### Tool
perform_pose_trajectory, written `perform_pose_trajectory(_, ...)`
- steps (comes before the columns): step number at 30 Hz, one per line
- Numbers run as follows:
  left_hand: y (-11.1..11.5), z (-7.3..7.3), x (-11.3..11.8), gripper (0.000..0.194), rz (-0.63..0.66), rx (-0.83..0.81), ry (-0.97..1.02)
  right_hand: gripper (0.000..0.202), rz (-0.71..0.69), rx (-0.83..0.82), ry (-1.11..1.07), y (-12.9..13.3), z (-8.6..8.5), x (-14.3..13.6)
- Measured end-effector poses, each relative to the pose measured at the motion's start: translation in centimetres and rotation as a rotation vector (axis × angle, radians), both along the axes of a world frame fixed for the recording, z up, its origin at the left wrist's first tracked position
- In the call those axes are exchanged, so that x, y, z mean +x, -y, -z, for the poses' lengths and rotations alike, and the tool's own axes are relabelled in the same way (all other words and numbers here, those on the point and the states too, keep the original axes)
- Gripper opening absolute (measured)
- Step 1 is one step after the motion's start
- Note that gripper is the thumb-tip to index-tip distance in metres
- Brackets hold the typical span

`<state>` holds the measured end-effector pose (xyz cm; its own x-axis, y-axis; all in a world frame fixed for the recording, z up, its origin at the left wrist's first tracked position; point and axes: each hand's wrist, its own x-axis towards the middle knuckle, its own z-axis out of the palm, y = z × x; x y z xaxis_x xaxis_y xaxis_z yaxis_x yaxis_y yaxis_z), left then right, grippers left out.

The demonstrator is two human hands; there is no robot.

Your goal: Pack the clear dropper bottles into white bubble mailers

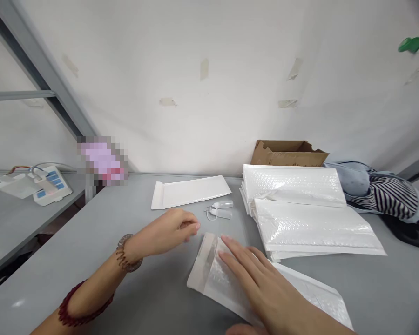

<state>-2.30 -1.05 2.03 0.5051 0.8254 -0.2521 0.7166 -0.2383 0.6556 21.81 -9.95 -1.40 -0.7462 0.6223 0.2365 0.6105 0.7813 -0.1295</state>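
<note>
A white bubble mailer [316, 291] lies slanted on the table, its flap [199, 267] unfolded toward the left. Across its upper side my right hand [253, 279] rests flat with the fingers stretched out, hiding its middle. My left hand [171, 232] is just left of the flap, apart from it, with fingers curled in and the thumb beside them; nothing shows in it. Beyond the hands lie two small clear-and-white tube-like pieces [221, 209] with a thin white loop. Behind these is another white mailer [192, 190] with its flap to the left.
A pile of white bubble mailers [310, 223] occupies the right side, before an open cardboard box [289, 151] at the wall. Striped cloth [391, 193] lies far right. At left, a white power strip [52, 186] with cables sits on a neighbouring surface beside a grey frame post [52, 70].
</note>
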Motion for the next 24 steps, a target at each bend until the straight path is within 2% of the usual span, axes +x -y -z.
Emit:
perform_pose_trajectory(4,0.3,1.5,0.4,0.029,0.016,-0.281,0.010,0.038,-0.054,0.077,-0.115,0.0,0.3,0.0)
perform_pose_trajectory(7,0.6,2.7,1.1,0.022,0.050,-0.375,0.047,0.033,-0.048,0.002,-0.108,0.1,1.0,-0.4)
perform_pose_trajectory(10,0.7,3.1,1.6,0.014,0.096,-0.282,0.067,0.031,-0.031,-0.032,-0.105,0.0,1.4,-0.7)
perform_pose_trajectory(13,0.6,2.8,1.5,0.010,0.119,-0.218,0.079,0.027,-0.036,-0.038,-0.155,-0.1,0.7,-0.7)
perform_pose_trajectory(18,0.0,2.4,0.7,0.007,0.012,-0.093,0.043,0.028,-0.188,-0.194,-0.032,-0.4,-1.4,-0.9)
perform_pose_trajectory(24,-0.1,2.5,0.9,0.008,-0.006,0.074,-0.038,0.064,-0.202,-0.435,0.091,-1.3,-0.9,-0.9)
